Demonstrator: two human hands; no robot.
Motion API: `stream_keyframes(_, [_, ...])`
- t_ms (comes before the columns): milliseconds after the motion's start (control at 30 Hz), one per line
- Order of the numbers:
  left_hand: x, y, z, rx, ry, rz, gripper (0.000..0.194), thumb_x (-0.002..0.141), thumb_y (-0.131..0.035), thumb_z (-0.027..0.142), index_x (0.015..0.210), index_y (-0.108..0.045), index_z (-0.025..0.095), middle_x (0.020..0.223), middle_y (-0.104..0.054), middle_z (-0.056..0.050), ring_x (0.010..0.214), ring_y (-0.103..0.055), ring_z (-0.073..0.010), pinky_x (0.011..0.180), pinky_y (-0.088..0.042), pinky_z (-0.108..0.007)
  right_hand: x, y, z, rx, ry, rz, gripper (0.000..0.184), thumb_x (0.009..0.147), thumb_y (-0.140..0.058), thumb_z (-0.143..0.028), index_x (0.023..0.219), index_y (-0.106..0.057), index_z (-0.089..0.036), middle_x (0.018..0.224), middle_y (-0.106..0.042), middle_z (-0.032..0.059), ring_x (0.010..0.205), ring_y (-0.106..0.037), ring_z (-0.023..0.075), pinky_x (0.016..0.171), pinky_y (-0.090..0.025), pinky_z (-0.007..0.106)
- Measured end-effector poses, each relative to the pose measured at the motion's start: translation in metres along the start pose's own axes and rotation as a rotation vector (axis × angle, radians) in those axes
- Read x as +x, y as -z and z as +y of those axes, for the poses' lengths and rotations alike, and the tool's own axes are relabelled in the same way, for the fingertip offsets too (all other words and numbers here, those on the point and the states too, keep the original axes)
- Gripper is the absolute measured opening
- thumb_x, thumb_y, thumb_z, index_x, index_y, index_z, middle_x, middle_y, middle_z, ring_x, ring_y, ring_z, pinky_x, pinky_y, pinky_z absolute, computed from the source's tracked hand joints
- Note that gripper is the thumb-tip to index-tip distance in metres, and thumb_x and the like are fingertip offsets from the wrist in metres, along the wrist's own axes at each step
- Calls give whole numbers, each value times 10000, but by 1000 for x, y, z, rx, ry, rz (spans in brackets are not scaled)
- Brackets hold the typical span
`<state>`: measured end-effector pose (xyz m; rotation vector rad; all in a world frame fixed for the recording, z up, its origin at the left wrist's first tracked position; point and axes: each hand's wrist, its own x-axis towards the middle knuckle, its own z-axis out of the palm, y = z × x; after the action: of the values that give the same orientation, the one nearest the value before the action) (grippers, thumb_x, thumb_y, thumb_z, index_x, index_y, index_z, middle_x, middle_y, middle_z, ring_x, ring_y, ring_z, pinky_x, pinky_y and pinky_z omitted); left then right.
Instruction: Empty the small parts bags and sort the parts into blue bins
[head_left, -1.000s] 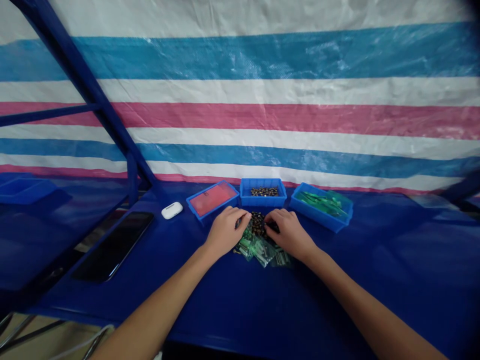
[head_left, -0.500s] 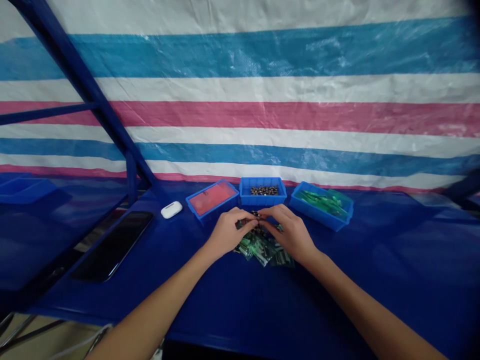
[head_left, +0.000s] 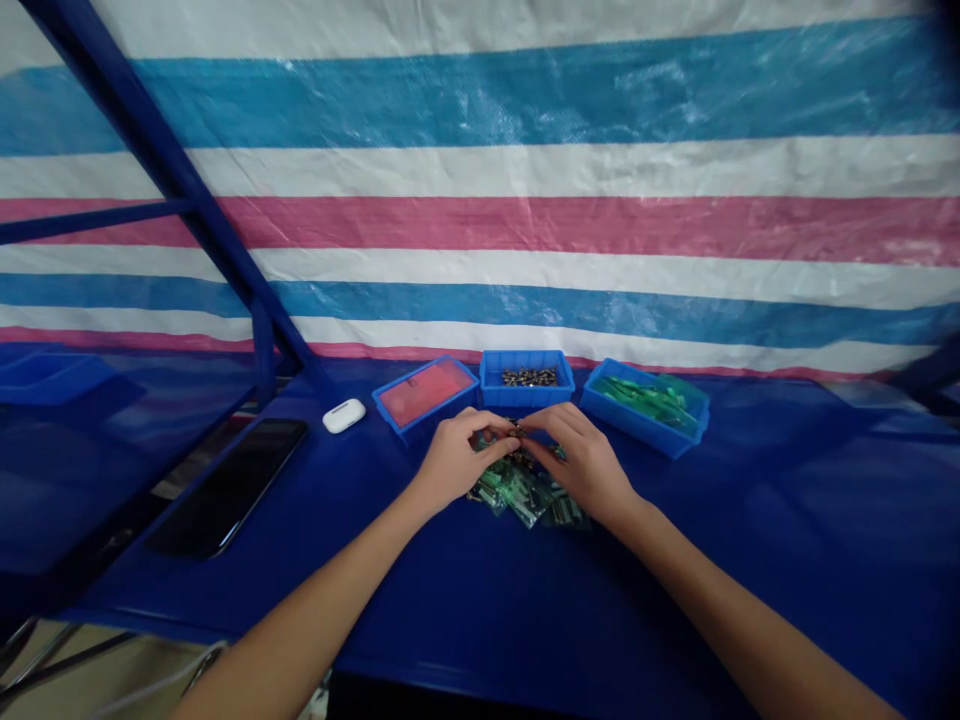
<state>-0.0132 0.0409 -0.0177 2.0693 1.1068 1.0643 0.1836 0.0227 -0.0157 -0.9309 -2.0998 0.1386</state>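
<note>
My left hand (head_left: 459,455) and my right hand (head_left: 581,455) meet fingertip to fingertip over a pile on the blue table. Thumb and index finger of each are pinched together; whatever small piece they hold is too tiny and covered to name. Beneath them lie several small clear bags (head_left: 525,497) with green and pale slim pieces inside. Some small metal parts (head_left: 520,460) show between the hands, partly hidden by the fingers. Just beyond stands a blue bin (head_left: 527,397) holding small brass-coloured metal parts (head_left: 529,377).
A blue bin (head_left: 403,433) with a red-pink content stands at the left, another (head_left: 651,430) with green bagged pieces at the right. A white earbud case (head_left: 344,416) and a black phone (head_left: 232,488) lie further left. A blue metal frame (head_left: 176,170) rises behind the phone.
The fingertips have shifted slightly, still together over the pile. The whole view has moved a little; bins and bags stay in place.
</note>
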Motion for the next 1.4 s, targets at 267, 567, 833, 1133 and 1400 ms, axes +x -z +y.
stream_keyframes(267, [-1, -1, -5, -41, 16, 59, 182, 792, -723, 357, 927, -736, 236, 778, -629, -4, 666, -512, -127, 632, -399, -258, 2, 1, -3, 14, -29, 40, 106, 934, -534, -207, 1003, -613, -223, 955, -659, 61, 928, -593, 201, 813, -499, 366])
stream_keyframes(567, [-1, -2, -7, -57, 21, 79, 203, 799, -713, 371, 937, -738, 225, 786, -625, -13, 662, -515, -126, 628, -404, -260, 2, 3, -6, 30, -15, 78, 107, 925, -541, -185, 994, -615, -218, 939, -656, 52, 907, -596, 189, 807, -499, 348])
stream_keyframes(833, [-1, 0, -5, -59, 18, 67, 189, 804, -707, 376, 905, -741, 220, 760, -618, -6, 652, -502, -123, 621, -395, -254, 2, 2, -5, 39, 22, 68, 138, 909, -571, -169, 1038, -603, -209, 964, -649, 60, 924, -581, 191, 809, -484, 344])
stream_keyframes(1133, [-1, 0, -1, -77, 9, 39, 226, 798, -704, 412, 917, -742, 223, 808, -663, -23, 726, -562, -147, 641, -418, -252, 2, 2, -4, 84, -3, 63, 115, 919, -554, -172, 1010, -613, -211, 953, -647, 55, 918, -585, 188, 809, -482, 337])
stream_keyframes(1400, [-1, 8, 4, -68, 113, 222, 417, 991, -342, 439, 1035, -664, 178, 798, -676, -21, 683, -585, -135, 655, -430, -247, 0, -2, -11, 25, 44, -99, 92, 929, -537, -200, 991, -604, -193, 926, -644, 50, 894, -552, 184, 801, -471, 323])
